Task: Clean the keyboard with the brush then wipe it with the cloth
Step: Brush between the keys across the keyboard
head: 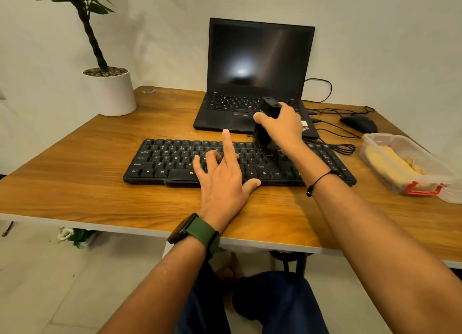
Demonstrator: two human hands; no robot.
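Note:
A black keyboard (172,158) lies across the middle of the wooden desk (75,158). My right hand (282,126) grips a black brush (266,118) upright, its bristle end touching the keys at the upper right of the keyboard. My left hand (222,173) rests on the keyboard's middle with fingers spread and the index finger raised; its palm lies at the front edge. A yellow cloth (392,161) sits inside a clear plastic box (375,138) at the right.
An open black laptop (260,58) stands behind the keyboard. A black mouse (358,123) and tangled cables (342,147) lie to its right. A potted plant in a white pot (112,93) stands at the back left corner.

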